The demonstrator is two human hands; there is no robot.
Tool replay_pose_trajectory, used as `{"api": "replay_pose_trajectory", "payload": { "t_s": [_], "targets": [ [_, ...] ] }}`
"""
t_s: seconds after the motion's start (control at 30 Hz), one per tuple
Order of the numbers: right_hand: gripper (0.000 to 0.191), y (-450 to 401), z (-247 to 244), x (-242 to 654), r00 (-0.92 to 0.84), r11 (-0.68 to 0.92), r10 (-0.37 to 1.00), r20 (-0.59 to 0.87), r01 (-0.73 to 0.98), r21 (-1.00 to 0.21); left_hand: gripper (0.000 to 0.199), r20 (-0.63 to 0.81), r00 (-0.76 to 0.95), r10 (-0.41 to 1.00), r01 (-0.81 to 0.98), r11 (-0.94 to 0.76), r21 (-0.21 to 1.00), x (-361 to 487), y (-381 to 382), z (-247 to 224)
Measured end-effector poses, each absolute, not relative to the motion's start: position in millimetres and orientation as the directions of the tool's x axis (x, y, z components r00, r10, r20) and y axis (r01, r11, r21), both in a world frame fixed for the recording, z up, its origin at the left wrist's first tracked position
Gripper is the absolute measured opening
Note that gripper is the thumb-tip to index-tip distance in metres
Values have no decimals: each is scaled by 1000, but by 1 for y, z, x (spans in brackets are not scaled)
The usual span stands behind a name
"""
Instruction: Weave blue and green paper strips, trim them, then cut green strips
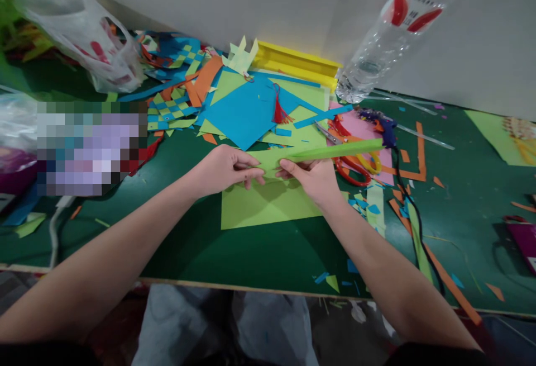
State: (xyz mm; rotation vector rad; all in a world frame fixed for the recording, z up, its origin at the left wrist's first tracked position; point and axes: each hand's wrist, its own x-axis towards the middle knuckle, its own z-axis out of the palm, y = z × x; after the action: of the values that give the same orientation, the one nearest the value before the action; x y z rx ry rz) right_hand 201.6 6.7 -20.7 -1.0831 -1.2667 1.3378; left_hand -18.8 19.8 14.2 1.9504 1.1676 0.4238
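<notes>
Both hands hold one folded piece of light green paper (272,157) over the middle of the table. My left hand (228,171) is closed, thumb and fingers pinching its left end. My right hand (312,180) is closed too, its thumb pressed on top of the paper. From there a long folded green strip (343,148) sticks out to the right. Below the hands lies a flat light green sheet (259,209). Scissors (354,170) with red handles lie right of my right hand, partly under the strip.
Blue sheets (247,109) with a red tassel (280,108) lie behind the hands, near a yellow holder (297,64). A plastic bottle (381,47) leans at the back right. A white plastic bag (87,36) stands back left. Several paper scraps and a black cord (412,215) lie on the right.
</notes>
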Motion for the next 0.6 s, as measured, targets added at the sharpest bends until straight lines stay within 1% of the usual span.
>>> {"api": "replay_pose_trajectory", "payload": {
  "t_s": [0.17,0.33,0.53,0.6],
  "targets": [
    [32,7,-19,200,-118,19,993,29,-86,-996,31,-109,517,849,573,-249,781,-18,19,16],
    [29,8,-17,200,-123,5,992,13,-65,-998,29,-112,515,850,555,-232,799,-18,19,16],
    [29,7,-15,199,-126,-3,992,14,-134,-991,30,-110,520,847,536,-223,814,-17,19,17],
    [29,7,-16,200,-129,-2,992,14,-128,-992,30,-109,525,844,533,-226,816,-17,18,17]
  ]
}}
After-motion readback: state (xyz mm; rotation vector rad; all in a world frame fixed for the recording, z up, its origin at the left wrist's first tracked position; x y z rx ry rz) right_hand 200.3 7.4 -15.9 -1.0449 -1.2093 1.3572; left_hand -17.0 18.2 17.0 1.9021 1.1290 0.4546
